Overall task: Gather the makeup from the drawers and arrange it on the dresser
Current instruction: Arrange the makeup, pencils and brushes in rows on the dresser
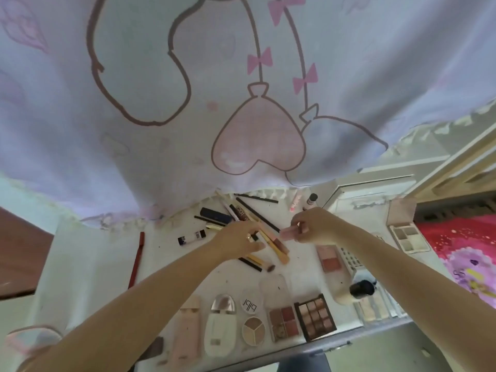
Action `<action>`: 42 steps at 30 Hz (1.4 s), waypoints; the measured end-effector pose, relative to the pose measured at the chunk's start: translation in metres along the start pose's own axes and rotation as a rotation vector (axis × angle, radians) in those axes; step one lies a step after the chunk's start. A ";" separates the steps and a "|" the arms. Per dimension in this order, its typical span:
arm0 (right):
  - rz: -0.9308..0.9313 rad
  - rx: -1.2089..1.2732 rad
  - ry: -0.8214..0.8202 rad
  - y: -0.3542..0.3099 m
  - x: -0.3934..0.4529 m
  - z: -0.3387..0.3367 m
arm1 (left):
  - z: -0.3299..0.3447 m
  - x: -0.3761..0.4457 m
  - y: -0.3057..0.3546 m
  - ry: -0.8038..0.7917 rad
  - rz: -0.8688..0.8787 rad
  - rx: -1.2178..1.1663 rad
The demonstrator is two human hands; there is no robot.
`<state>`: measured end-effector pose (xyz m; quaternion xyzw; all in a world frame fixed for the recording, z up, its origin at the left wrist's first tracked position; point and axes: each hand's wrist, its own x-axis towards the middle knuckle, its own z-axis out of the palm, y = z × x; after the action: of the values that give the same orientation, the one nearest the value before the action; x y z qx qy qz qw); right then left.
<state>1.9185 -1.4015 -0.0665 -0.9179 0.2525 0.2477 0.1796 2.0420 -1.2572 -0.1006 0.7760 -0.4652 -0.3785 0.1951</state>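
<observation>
Right hand [312, 225] pinches a pink tube [287, 234]. Left hand [239, 238] lies flat-ish over the pencils [271, 241], fingers mostly straight, hiding some. Labels are too blurry to read

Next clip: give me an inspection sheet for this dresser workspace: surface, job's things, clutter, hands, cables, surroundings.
Surface: white dresser top, speckled with small dark marks.
Job's things: pile of pencils and tubes at the back; row of palettes and compacts along the near edge, including a nine-pan palette and a round three-pan compact.
Clutter: red pencil lying apart on the left.
Hands: left hand rests on the pile; right hand pinches a pink tube.
Cables: nothing seen.
Surroundings: printed curtain behind; red bedding at right.
</observation>
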 end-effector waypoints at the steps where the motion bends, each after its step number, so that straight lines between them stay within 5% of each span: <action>1: 0.044 -0.048 0.003 0.004 0.007 0.005 | -0.002 0.002 -0.011 -0.018 -0.059 0.063; 11: 0.199 -0.571 0.020 0.013 0.072 0.022 | -0.027 0.003 -0.094 0.020 -0.350 0.375; 23: 0.114 -0.889 -0.039 0.011 0.089 0.025 | -0.019 0.022 -0.106 0.198 -0.335 0.419; 42: 0.097 -0.628 0.101 0.005 0.062 0.020 | -0.008 0.012 -0.124 0.064 -0.353 0.724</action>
<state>1.9552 -1.4193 -0.1180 -0.9266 0.2157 0.2759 -0.1370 2.1227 -1.2069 -0.1817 0.8738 -0.4219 -0.1936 -0.1445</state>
